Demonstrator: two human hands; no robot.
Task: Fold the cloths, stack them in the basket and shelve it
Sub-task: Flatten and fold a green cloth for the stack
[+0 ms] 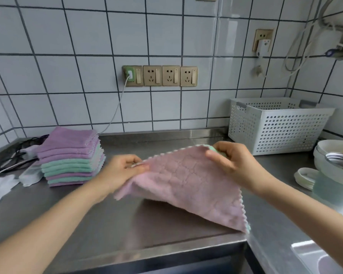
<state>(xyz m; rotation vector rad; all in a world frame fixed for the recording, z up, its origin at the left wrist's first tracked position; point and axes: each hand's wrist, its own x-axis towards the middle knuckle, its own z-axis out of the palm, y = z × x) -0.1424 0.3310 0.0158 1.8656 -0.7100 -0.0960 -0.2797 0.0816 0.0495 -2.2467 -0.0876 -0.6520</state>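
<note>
Both hands, left hand (125, 171) and right hand (233, 162), pinched the pink cloth's (186, 184) upper corners above the counter's (127, 224) front edge.

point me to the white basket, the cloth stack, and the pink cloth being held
white basket (291, 131), head view, on its perforated front wall.
cloth stack (69, 161), head view, on the front folded edges, mid-height.
pink cloth (186, 180), head view, on the middle of its hanging face.

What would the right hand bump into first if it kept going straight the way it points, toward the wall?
Probably the white basket. The right hand, pinching the pink cloth, points up and back over bare steel counter; the basket sits just behind, though depth is hard to judge.
</note>
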